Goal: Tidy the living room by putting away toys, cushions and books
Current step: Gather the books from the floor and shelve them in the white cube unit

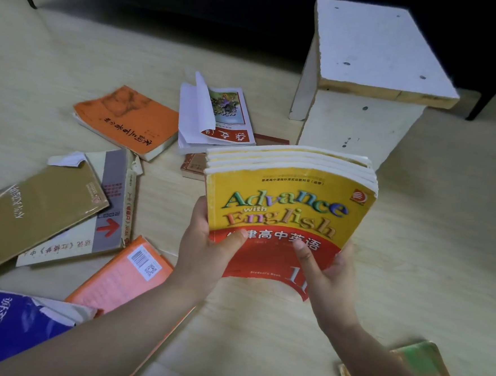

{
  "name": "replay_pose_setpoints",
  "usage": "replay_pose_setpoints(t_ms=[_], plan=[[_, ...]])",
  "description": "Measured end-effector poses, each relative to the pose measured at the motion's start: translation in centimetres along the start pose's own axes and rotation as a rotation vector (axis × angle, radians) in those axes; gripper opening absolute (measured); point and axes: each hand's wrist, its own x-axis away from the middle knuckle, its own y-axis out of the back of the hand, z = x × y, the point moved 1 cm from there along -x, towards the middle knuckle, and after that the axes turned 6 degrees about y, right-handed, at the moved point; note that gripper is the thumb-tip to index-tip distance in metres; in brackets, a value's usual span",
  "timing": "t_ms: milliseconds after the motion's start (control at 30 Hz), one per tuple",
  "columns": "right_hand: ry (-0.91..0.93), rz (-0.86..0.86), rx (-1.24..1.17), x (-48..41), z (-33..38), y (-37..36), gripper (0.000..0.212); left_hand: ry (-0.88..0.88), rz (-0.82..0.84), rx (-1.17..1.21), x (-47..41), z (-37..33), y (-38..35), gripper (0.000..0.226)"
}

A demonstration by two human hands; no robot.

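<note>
Both hands, left (204,249) and right (329,270), clasp the lower edge of a stack of yellow textbooks (292,202) above the floor (420,234). The white stool (370,61) stands just behind; loose books (124,120) scatter left, with bare boards to the right.

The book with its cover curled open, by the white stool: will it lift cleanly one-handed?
Probably not. The book with the curled cover looks like a floppy paperback; its cover stands up and may flap. It rests on a dark red book, so it may slide.
</note>
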Motion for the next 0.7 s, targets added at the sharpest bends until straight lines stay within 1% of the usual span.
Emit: replay_pose_setpoints(t_ms=[100,200,333,500,700], plan=[[-0.002,0.004,-0.01,0.1,-0.1,-0.1,0.046,0.011,0.011,-0.014,-0.2,0.0,0.0,0.043],[-0.004,-0.011,0.012,0.2,-0.3,-0.1,0.04,-0.003,0.012,-0.03,-0.5,0.1,0.2,0.04],[-0.008,-0.008,0.06,0.0,-1.0,0.1,0.043,-0.036,-0.005,-0.11,-0.7,0.3,0.5,0.043],[-0.047,0.024,0.071,0.4,-1.7,0.2,0.039,-0.031,-0.013,-0.224,-1.3,0.2,0.9,0.048],[-0.088,0.06,0.136,-0.2,-1.9,1.8,0.035,-0.123,-0.007,-0.333,-0.6,-1.3,0.3,0.051]])
